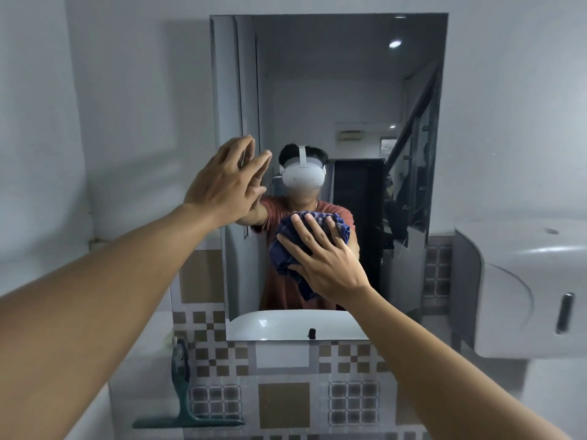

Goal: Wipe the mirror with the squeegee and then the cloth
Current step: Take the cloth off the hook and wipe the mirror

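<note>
The tall wall mirror point(349, 90) fills the middle of the view. My right hand point(324, 258) lies flat with spread fingers on a dark blue cloth point(287, 249), pressing it against the lower middle of the glass. At the mirror's left edge my left hand point(225, 182) rests flat against the glass, fingers apart, holding nothing. The green squeegee point(184, 401) leans against the tiled wall at the lower left, blade down, away from both hands.
A white paper dispenser point(521, 290) juts out from the wall at the right. Checked tiles point(282, 404) cover the wall under the mirror. The reflection shows a person with a headset, a white basin and a staircase behind.
</note>
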Available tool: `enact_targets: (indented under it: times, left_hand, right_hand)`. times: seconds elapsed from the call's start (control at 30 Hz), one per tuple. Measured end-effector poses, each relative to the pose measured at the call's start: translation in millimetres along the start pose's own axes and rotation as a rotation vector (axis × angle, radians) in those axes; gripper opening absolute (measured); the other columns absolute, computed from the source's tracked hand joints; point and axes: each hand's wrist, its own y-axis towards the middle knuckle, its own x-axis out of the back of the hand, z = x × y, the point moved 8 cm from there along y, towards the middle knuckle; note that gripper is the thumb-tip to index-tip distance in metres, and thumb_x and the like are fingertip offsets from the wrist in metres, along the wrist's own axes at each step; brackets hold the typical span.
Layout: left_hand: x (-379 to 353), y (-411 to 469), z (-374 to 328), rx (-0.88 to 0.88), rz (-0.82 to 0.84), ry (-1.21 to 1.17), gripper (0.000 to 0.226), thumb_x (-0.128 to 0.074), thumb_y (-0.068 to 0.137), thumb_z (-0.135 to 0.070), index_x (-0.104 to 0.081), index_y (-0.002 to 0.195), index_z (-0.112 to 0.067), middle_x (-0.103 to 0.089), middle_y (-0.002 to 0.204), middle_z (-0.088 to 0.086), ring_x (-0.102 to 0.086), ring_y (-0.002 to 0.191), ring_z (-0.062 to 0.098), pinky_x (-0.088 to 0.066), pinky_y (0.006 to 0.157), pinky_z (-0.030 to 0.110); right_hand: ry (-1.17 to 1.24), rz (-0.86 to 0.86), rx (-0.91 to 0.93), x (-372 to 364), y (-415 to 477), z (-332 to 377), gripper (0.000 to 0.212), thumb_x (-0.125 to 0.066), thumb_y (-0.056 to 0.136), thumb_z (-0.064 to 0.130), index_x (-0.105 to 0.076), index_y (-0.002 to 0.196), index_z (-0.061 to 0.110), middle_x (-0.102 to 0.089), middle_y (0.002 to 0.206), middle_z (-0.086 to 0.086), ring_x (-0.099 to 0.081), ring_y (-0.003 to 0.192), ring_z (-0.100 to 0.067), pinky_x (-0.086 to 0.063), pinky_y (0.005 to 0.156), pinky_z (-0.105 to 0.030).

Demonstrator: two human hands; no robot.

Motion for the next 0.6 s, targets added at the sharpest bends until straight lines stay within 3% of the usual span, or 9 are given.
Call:
enact_targets:
  times: [0.27, 0.6]
  left_hand:
    - [-20, -9, -23, 0.003, 0.085, -0.055, 0.079, -0.069, 0.088, -0.044, -0.033, 0.156, -0.025, -0.021, 0.162, 0.017, -0.017, 0.151, 0.036, -0.038, 0.114, 0.056]
    - [-21, -9, -26, 0.015, 0.081, -0.029, 0.080, -0.069, 0.087, -0.044, -0.033, 0.155, -0.023, -0.021, 0.162, 0.019, -0.017, 0.151, 0.038, -0.030, 0.119, 0.055]
  right_hand:
    - [0.003, 0.035, -0.272, 11, -25, -73, 0.061, -0.035, 0.105, 0.049, -0.020, 0.161, 0.028, -0.012, 0.169, -0.014, -0.006, 0.156, -0.035, -0.010, 0.124, -0.058]
    - [0.176, -0.029, -0.656, 16, -63, -133, 0.063, -0.021, 0.105, 0.054, -0.008, 0.162, 0.030, 0.005, 0.170, -0.014, 0.009, 0.156, -0.033, 0.002, 0.125, -0.054]
